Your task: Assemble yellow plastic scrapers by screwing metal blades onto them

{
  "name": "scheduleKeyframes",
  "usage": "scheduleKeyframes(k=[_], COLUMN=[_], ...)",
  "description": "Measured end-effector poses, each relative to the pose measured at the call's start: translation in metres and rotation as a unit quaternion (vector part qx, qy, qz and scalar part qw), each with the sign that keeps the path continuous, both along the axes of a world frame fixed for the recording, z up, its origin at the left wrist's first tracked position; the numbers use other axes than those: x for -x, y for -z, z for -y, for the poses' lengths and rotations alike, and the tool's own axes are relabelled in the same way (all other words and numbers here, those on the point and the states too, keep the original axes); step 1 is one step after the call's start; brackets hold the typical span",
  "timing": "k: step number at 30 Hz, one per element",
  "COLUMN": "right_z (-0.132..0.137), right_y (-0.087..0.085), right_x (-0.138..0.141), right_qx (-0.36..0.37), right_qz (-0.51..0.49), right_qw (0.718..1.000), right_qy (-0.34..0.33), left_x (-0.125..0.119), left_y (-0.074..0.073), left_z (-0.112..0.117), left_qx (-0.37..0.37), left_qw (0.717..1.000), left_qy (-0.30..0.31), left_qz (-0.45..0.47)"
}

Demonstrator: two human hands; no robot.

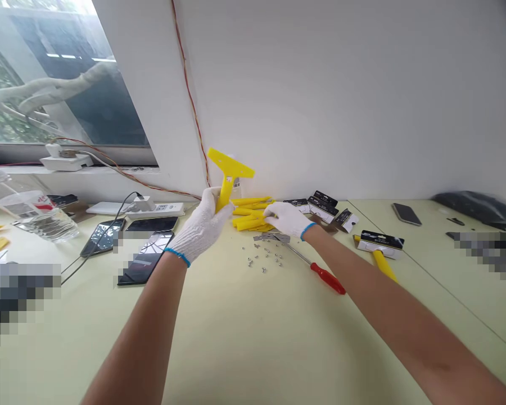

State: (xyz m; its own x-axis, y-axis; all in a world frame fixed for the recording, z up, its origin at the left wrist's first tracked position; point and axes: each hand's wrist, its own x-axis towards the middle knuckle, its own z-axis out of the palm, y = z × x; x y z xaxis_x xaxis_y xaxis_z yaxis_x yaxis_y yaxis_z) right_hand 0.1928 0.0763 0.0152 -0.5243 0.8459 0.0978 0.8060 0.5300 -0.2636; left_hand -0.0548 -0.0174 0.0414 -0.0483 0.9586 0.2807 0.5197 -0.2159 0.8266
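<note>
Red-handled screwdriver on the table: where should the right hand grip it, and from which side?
Take the red handle around its middle with the right hand, coming from the near side. It lies flat, its free end angled toward the person, clear of the small screws, while the shaft's tip runs to the metal blades.

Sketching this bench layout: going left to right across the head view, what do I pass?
Plastic bottle, black smartphone, yellow scraper in left hand, small screws, red-handled screwdriver, packaged yellow scraper
</note>
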Motion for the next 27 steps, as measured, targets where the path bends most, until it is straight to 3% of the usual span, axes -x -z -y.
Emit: scheduleKeyframes(k=[3,6,8,11,16,18,20,23,25,27], right_z=[0.028,0.057,0.076,0.104,0.141,0.143,0.137,0.12,0.109,0.102], right_y=[-0.002,0.01,0.018,0.008,-0.045,-0.05,-0.039,-0.006,0.013,0.023], right_x=[-0.022,-0.048,-0.08,-0.165,-0.354,-0.416,-0.469,-0.538,-0.57,-0.583], right_qx=[-0.036,-0.044,-0.041,-0.082,-0.233,-0.282,-0.321,-0.392,-0.385,-0.348], right_qz=[-0.091,-0.139,-0.137,-0.154,-0.202,-0.21,-0.206,-0.142,-0.109,-0.128], right_qw=[0.993,0.985,0.986,0.982,0.945,0.929,0.916,0.897,0.9,0.901], right_qy=[0.072,0.088,0.081,0.078,0.108,0.116,0.126,0.145,0.173,0.224], left_x=[-0.006,-0.019,-0.03,-0.046,-0.067,-0.069,-0.065,-0.053,-0.043,-0.034], left_y=[0.002,0.006,0.013,0.027,0.045,0.046,0.044,0.035,0.029,0.024], left_z=[0.002,0.004,0.004,0.005,0.008,0.007,0.005,0.002,0.0,-0.001], left_qx=[0.032,0.046,0.056,0.073,0.08,0.068,0.052,0.064,0.089,0.09], left_qw=[0.993,0.981,0.968,0.945,0.938,0.939,0.941,0.943,0.948,0.956], left_qy=[-0.014,0.027,0.075,0.152,0.215,0.217,0.205,0.154,0.105,0.067], left_qz=[-0.11,-0.186,-0.231,-0.28,-0.261,-0.256,-0.263,-0.288,-0.288,-0.271])
